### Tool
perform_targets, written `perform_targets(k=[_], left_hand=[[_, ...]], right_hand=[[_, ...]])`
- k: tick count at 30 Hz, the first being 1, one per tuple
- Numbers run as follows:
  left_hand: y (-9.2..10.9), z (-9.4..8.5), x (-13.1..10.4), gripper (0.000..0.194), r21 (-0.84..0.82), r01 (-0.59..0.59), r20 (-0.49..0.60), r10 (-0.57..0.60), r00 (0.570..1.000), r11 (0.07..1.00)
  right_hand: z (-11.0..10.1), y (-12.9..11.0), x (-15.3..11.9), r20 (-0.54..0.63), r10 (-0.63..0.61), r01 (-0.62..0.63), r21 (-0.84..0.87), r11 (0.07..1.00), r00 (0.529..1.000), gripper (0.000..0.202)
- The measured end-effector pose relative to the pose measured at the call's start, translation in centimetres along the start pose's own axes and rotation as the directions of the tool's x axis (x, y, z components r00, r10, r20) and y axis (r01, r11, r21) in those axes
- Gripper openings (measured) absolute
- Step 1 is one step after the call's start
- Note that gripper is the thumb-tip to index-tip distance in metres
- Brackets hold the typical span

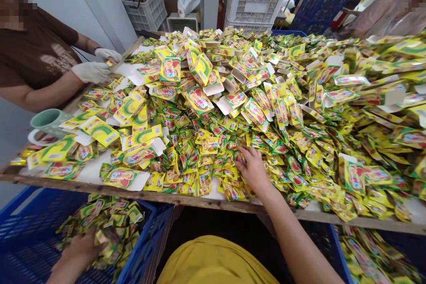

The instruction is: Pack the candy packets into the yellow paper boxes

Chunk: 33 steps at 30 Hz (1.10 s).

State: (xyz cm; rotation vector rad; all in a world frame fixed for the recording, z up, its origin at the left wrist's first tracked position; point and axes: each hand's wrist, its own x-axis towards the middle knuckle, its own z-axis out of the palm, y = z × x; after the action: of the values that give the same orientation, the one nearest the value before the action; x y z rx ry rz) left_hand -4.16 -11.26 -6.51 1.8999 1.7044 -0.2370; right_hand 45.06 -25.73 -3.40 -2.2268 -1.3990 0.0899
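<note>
Small yellow-green packets [209, 143] lie in a wide heap on the table, mixed with small printed boxes [198, 100], several with open white flaps. My right hand [254, 169] is over the front of the heap, its fingers bent onto the packets and slightly apart; whether it grips one is unclear. Down at the lower left, my left hand [81, 248] is inside a blue crate [20, 217] that holds more packets. It is blurred and lies against some shiny packets, and its fingertips cannot be made out.
A person in white gloves [91, 72] handles something small at the table's left edge. Near them stands a green mug [49, 120]. Another crate with packets [369, 257] is below right. White crates [254, 2] are stacked behind, and another person's sleeve [376, 13] shows back right.
</note>
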Motion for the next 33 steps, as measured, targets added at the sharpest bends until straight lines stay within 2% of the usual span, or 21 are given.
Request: perform_targets(k=[1, 2, 3, 5, 6, 7, 9, 10, 11, 13, 15, 18, 21, 23, 25, 27, 30, 31, 33], left_hand=[[-0.4, 0.2, -0.3, 0.033, -0.024, 0.049, 0.004, -0.049, 0.999, 0.999], [0.2, 0.3, -1.0, 0.035, -0.107, 0.052, 0.063, -0.045, 0.997, 0.993], [1.8, 0.3, -1.8, 0.036, -0.232, 0.013, 0.144, 0.021, 0.989, 0.973], [7.4, 0.4, -3.9, 0.034, -0.444, -0.127, 0.244, 0.256, 0.935, 0.887], [11.0, 0.5, -4.8, 0.029, -0.499, -0.212, 0.266, 0.381, 0.886, 0.841], [14.6, 0.7, -5.6, 0.025, -0.556, -0.296, 0.272, 0.507, 0.818, 0.776], [21.4, 1.7, -6.2, 0.020, -0.665, -0.455, 0.213, 0.734, 0.645, 0.592], [24.1, 2.5, -6.0, 0.018, -0.682, -0.529, 0.146, 0.803, 0.578, 0.505], [26.3, 3.3, -5.6, 0.017, -0.655, -0.605, 0.041, 0.822, 0.569, 0.452], [29.3, 5.1, -4.2, 0.020, -0.525, -0.717, -0.172, 0.767, 0.618, 0.459], [30.8, 6.4, -2.4, 0.025, -0.362, -0.750, -0.281, 0.702, 0.655, 0.555], [31.7, 7.1, -0.5, 0.030, -0.169, -0.748, -0.227, 0.713, 0.663, 0.642], [31.7, 7.2, -0.3, 0.011, -0.124, -0.744, -0.251, 0.705, 0.664, 0.657], [31.4, 7.3, -1.0, 0.008, -0.127, -0.729, -0.336, 0.663, 0.669, 0.672], [31.0, 7.5, -2.1, 0.014, -0.127, -0.716, -0.389, 0.630, 0.672, 0.686], [30.8, 7.9, -3.3, 0.017, -0.155, -0.719, -0.330, 0.650, 0.684, 0.678], [31.0, 8.7, -4.5, 0.006, -0.206, -0.723, -0.167, 0.704, 0.690, 0.660], [31.2, 9.0, -4.6, 0.013, -0.215, -0.725, -0.149, 0.712, 0.687, 0.654], [31.8, 9.5, -4.2, 0.024, -0.246, -0.726, -0.157, 0.713, 0.684, 0.643]], right_hand=[[0.0, -0.2, 0.7, 0.010, 0.010, -0.010, -0.016, 1.000, 1.000, 0.041], [-0.1, -0.3, 1.3, 0.013, 0.022, -0.021, -0.031, 0.999, 1.000, 0.039], [-0.3, -0.3, 1.6, 0.011, 0.032, -0.032, -0.044, 0.999, 0.999, 0.035], [-1.1, -0.1, 1.6, -0.018, 0.063, -0.064, -0.055, 0.996, 0.998, 0.027], [-1.6, 0.1, 1.4, -0.047, 0.096, -0.098, -0.039, 0.994, 0.994, 0.022], [-2.1, 0.2, 1.1, -0.078, 0.142, -0.142, 0.007, 0.990, 0.987, 0.019], [-3.1, 0.1, 0.3, -0.097, 0.248, -0.224, 0.208, 0.952, 0.964, 0.022], [-3.5, -0.2, 0.0, -0.065, 0.284, -0.247, 0.337, 0.909, 0.957, 0.026], [-3.8, -0.6, -0.4, -0.013, 0.297, -0.258, 0.460, 0.850, 0.955, 0.030], [-4.0, -1.7, -0.9, 0.096, 0.274, -0.270, 0.641, 0.719, 0.957, 0.035], [-3.8, -2.6, -1.2, 0.167, 0.274, -0.305, 0.736, 0.604, 0.947, 0.036], [-2.7, -3.1, -1.3, 0.209, 0.341, -0.353, 0.823, 0.444, 0.916, 0.037], [-1.9, -2.4, -1.4, 0.276, 0.366, -0.410, 0.838, 0.361, 0.888, 0.043], [-2.1, -1.6, -1.6, 0.285, 0.379, -0.428, 0.822, 0.377, 0.880, 0.045], [-3.0, -0.9, -2.4, 0.232, 0.400, -0.405, 0.806, 0.431, 0.887, 0.041], [-3.9, -0.6, -3.5, 0.249, 0.373, -0.412, 0.786, 0.461, 0.894, 0.035], [-4.0, -0.9, -5.0, 0.440, 0.240, -0.499, 0.714, 0.490, 0.865, 0.028], [-3.5, -1.1, -5.1, 0.458, 0.240, -0.512, 0.687, 0.515, 0.856, 0.027], [-2.3, -1.2, -4.8, 0.382, 0.333, -0.507, 0.652, 0.563, 0.862, 0.026]])
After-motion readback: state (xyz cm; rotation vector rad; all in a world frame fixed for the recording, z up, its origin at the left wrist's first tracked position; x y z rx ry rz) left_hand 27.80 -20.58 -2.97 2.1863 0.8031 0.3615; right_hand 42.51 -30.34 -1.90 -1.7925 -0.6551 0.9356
